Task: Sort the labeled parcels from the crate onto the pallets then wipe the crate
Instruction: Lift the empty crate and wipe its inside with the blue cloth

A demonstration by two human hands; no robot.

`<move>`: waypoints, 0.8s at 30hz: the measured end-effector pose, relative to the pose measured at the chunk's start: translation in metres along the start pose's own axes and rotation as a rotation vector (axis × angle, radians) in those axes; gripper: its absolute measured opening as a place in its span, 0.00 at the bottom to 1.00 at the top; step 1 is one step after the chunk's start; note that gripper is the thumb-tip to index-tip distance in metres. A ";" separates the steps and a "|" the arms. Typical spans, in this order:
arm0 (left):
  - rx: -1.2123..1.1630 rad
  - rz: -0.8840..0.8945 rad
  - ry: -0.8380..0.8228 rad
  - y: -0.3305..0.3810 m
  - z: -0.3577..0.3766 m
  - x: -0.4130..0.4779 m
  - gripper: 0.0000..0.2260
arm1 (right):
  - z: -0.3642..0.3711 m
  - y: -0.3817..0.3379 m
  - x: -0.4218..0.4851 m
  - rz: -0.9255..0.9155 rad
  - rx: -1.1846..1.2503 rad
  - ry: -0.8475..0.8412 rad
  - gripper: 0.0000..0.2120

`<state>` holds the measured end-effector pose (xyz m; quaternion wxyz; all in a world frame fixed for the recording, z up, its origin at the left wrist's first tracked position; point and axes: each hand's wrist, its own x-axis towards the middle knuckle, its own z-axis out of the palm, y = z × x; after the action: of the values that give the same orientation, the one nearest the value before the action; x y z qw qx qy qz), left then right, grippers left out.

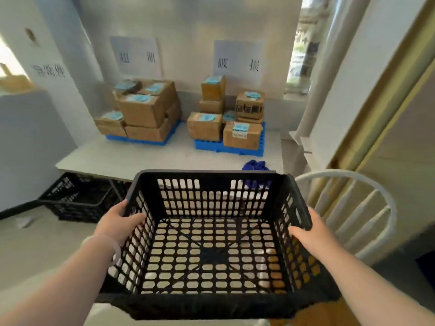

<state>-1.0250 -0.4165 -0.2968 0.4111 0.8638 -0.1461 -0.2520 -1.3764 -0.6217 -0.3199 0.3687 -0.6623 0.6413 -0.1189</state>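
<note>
Gripping the black crate [211, 304] by its side rims, the left hand [117, 222] curls over the left wall and the right hand [313, 229] over the right, fingers hooked inside. It is held low before the person, with no parcels inside. Empty, rigid lattice plastic, it should feel light and stiff, and the rims give the surest hold. Beyond its far wall lie a blue cloth [255, 165], then stacked parcels [143, 109] on blue pallets [230, 148].

Right wall sign [237, 61] showing 破损 in black. Left wall sign [136, 56] showing two black characters, blurred, possibly 超期. Far-left wall lettering [48, 71] showing three characters, unreadable. Blue stickers [141, 98] on parcels [143, 116] showing nothing legible. Box [242, 101] showing bold black print [250, 109], too blurred.
</note>
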 end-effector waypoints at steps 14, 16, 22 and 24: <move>0.016 0.158 0.025 0.032 -0.165 0.155 0.26 | 0.087 -0.203 0.006 -0.122 0.086 0.049 0.30; 0.015 0.151 0.006 0.039 -0.169 0.181 0.24 | 0.090 -0.220 0.020 -0.119 0.078 0.052 0.31; 0.069 0.154 -0.064 0.069 -0.157 0.262 0.25 | 0.107 -0.264 0.086 -0.119 0.049 0.077 0.33; 0.106 0.149 -0.097 0.075 -0.150 0.286 0.27 | 0.117 -0.272 0.109 -0.102 0.047 0.078 0.34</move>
<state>-0.7071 -0.4991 -0.2477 0.3747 0.8580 -0.2427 -0.2541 -1.0793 -0.7103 -0.2613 0.3522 -0.6803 0.6175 -0.1784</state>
